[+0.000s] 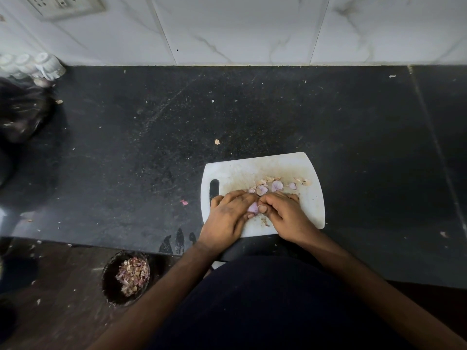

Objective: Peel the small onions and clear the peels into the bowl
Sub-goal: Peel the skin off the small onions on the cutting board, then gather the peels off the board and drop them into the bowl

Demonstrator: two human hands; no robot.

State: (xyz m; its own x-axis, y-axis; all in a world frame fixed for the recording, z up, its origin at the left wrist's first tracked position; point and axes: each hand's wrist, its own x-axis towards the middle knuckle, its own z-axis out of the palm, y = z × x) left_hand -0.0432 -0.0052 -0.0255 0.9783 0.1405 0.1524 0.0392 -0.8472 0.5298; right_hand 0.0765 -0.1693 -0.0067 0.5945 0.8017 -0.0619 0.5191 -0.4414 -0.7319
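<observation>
We hold one small pale-purple onion (253, 207) between both hands: left hand (227, 215) cradling it, right hand (283, 213) pinching its skin, over the near edge of the white plastic cutting board (313, 210). Loose peels (273, 184) lie at 12 o'clock; the dark round bowl of peels (111, 286) sits below the black worktop (126, 147) at 8 o'clock, nearer the left hand, path open.

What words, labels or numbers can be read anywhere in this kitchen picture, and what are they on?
None can be read.
White cutting board: stained, no print visible.
Wall socket plate: only holes and switches, no lettering legible.
White bottle caps: blurred, no text discernible.
Bowl of peels: no marking visible.
Black counter and wall tiles: only specks and veining, no signs.
</observation>
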